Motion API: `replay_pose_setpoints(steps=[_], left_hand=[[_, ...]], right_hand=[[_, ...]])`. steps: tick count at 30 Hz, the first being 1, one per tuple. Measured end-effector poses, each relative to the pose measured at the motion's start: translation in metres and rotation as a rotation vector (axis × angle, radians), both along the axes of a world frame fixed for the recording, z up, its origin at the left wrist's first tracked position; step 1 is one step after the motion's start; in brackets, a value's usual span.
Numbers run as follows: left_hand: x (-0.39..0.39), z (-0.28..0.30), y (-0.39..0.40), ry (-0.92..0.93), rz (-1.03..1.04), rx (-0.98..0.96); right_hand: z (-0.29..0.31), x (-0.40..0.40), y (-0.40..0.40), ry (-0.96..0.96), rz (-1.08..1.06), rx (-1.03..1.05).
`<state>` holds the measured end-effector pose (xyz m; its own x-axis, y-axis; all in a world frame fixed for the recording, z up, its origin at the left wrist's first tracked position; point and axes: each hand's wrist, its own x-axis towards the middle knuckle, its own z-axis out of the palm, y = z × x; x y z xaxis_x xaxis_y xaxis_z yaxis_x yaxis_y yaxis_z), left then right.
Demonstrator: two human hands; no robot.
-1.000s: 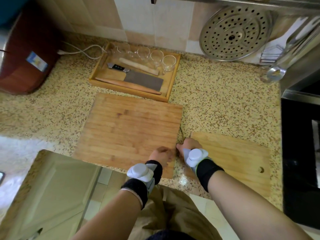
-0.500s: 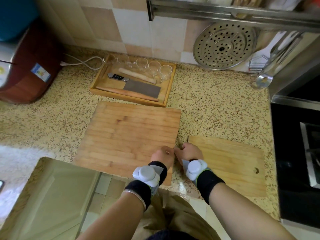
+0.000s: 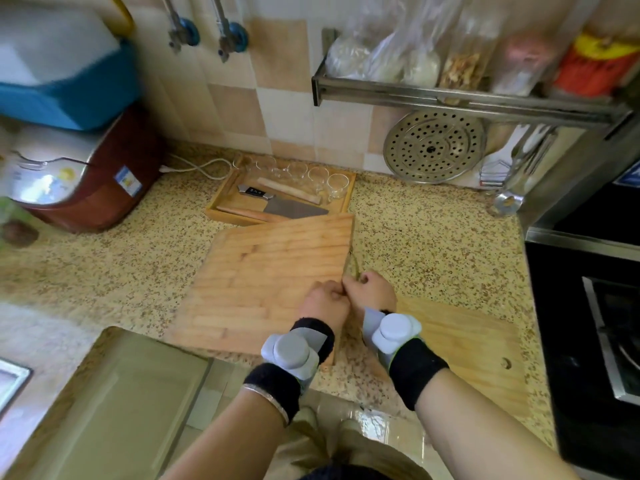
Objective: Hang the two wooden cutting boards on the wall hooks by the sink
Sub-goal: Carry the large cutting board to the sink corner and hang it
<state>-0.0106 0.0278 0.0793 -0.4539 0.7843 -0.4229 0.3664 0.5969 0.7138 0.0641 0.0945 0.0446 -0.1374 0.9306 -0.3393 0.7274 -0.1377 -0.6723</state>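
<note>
Large cutting board (image 3: 266,278): on the speckled counter (image 3: 433,237), long axis running near-left to far-right, far edge over the front of the wooden tray (image 3: 225,202). Left hand (image 3: 323,303): fingers curled closed at the board's right edge. Right hand (image 3: 370,292): closed, pinching a thin cord there. Small cutting board (image 3: 464,344): flat, hanging hole at its near-right corner.

Both hands meet at the right edge of the large wooden cutting board (image 3: 270,278): the left hand (image 3: 323,303) and right hand (image 3: 370,292) are fisted, knuckles touching, around a thin cord there. The board's far end overlaps the wooden tray (image 3: 221,206). The smaller cutting board (image 3: 464,348) lies flat on the speckled counter (image 3: 433,237), partly under the right wrist.
</note>
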Motion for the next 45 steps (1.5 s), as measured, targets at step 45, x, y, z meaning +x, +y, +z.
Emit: replay_pose_setpoints(steps=[45], left_hand=[[-0.318,0.164,-0.182,0.135,0.433,0.34]], right_hand=[[0.218,-0.366,-0.116,0.56,0.257,0.179]])
